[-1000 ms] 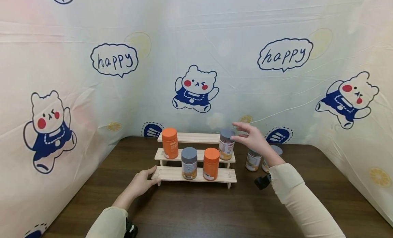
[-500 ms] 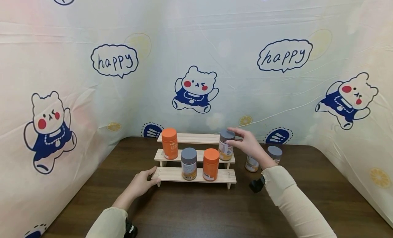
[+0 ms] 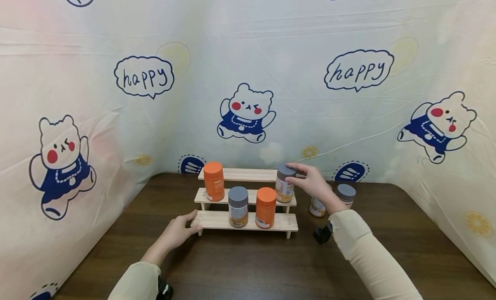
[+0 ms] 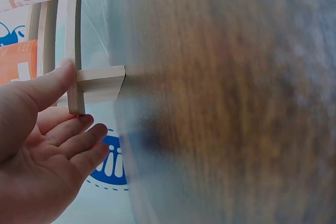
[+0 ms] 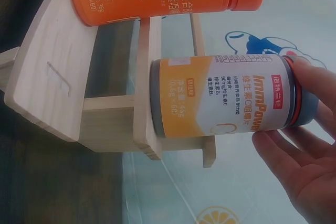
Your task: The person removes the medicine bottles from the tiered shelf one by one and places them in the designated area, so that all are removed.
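Note:
A three-step wooden display rack (image 3: 284, 221) stands on the table. My left hand (image 3: 176, 234) holds its left end, thumb at the front edge of the lowest step and index finger by the board's end, as the left wrist view shows. At the right end of the middle step, a grey-lidded supplement bottle (image 3: 284, 191) stands upright. My right hand (image 3: 314, 184) grips it by the lid; in the right wrist view thumb and fingers (image 5: 278, 156) lie on either side of the grey cap. An orange bottle (image 3: 214, 184) occupies the middle step's left end.
On the lowest step stand another grey-lidded bottle (image 3: 238, 207) and an orange bottle (image 3: 265, 208). Two more grey-lidded bottles, one nearer (image 3: 317, 207) and one farther right (image 3: 346, 193), stand on the table, partly behind my right forearm. A printed cloth (image 3: 248, 41) hangs around the table.
My right hand has moved left and slightly down onto the bottle's lid, its fingers closing around it. The bottle stays on the middle step. My left hand has kept its place.

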